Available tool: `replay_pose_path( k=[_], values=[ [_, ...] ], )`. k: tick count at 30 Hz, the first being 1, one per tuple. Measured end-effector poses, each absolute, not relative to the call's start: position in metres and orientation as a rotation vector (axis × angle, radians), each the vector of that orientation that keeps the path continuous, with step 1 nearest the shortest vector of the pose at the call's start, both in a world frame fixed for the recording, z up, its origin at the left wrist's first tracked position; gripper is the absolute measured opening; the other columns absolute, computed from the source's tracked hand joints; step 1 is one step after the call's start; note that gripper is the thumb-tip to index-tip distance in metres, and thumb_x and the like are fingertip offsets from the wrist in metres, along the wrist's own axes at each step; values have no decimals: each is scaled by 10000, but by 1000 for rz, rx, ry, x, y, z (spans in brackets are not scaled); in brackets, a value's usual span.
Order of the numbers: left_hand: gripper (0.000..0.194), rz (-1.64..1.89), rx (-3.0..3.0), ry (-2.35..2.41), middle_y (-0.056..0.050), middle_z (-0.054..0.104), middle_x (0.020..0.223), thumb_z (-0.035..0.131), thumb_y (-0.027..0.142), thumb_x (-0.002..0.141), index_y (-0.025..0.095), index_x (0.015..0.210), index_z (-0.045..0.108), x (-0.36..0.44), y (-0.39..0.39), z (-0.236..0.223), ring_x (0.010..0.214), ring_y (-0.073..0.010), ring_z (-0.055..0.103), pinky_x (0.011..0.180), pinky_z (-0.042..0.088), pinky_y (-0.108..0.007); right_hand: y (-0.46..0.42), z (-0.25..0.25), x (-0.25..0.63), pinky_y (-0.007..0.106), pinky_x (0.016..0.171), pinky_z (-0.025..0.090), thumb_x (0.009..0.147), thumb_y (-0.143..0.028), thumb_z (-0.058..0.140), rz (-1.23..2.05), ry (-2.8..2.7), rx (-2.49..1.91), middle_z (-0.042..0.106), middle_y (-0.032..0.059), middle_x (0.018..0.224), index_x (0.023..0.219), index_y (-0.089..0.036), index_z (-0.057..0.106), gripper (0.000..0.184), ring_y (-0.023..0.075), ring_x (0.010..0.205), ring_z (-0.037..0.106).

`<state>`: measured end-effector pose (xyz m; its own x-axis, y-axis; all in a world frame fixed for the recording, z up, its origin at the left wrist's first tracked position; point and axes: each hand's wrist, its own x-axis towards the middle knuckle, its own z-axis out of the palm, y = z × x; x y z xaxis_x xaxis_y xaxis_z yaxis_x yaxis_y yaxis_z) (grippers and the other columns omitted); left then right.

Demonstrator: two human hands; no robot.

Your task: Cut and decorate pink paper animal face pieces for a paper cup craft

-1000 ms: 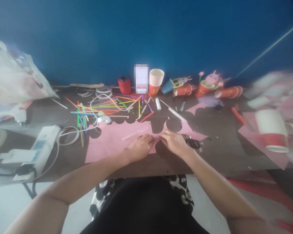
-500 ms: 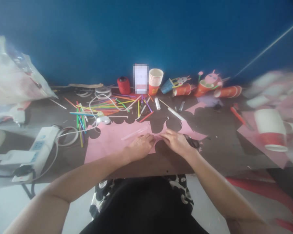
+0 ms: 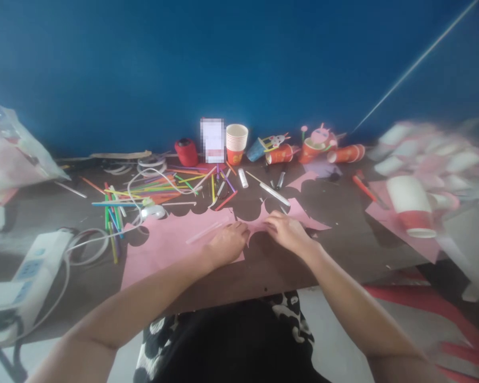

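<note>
A pink paper sheet (image 3: 167, 242) with scalloped cut-outs along its far edge lies flat on the dark table (image 3: 343, 239). My left hand (image 3: 225, 243) rests on its right part, fingers curled down onto the paper. Just to the right, my right hand (image 3: 287, 231) presses on the narrow pink strip between two cut-outs. The fingertips of both hands nearly meet. A clear straw (image 3: 203, 232) lies on the sheet left of my left hand.
Coloured straws (image 3: 143, 191) lie scattered behind the sheet. A red thread spool (image 3: 186, 151), a stack of paper cups (image 3: 236, 142) and paper-cup figures (image 3: 315, 146) line the blue wall. A power strip (image 3: 27, 276) with cables sits left; a tipped cup (image 3: 411, 215) and pink scraps right.
The view has shifted, so everything sits further left and slightly lower in frame. Both hands stay on the pink paper in nearly the same pose. The dark scissors beside my right hand are now out of sight.
</note>
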<state>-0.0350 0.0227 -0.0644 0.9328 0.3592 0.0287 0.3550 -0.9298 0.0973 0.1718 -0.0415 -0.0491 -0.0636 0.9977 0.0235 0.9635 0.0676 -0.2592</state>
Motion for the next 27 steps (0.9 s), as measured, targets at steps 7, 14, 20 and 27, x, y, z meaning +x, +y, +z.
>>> replay_pose_path(
  k=[7,14,20,27],
  values=[
    [142,158,2962,544,-89,533,937,426,134,859,143,860,568,-41,28,-68,900,-209,499,780,465,-345,23,-38,233,291,701,432,883,-212,423,-44,-1943,-2320,601,77,1059,1185,-247,585,344,199,834,601],
    [168,218,2934,524,-79,535,940,413,134,871,138,946,564,-41,28,-68,903,-209,490,805,453,-356,77,-52,260,304,667,404,817,-92,437,-42,-1979,-2418,582,121,1031,1158,-207,625,406,210,790,576],
    [148,341,2872,483,-86,547,908,421,115,862,142,912,557,-40,31,-73,910,-216,514,815,453,-369,45,-46,251,309,670,442,842,-250,499,-240,-1751,-2202,567,107,1066,1069,-191,613,260,217,864,569],
    [106,566,2575,621,-61,543,934,492,172,848,155,952,495,-40,37,-80,903,-189,534,818,468,-340,-7,-43,176,243,427,441,891,-365,448,351,-1159,-1481,578,-11,681,877,-215,507,162,107,447,516]
  ],
)
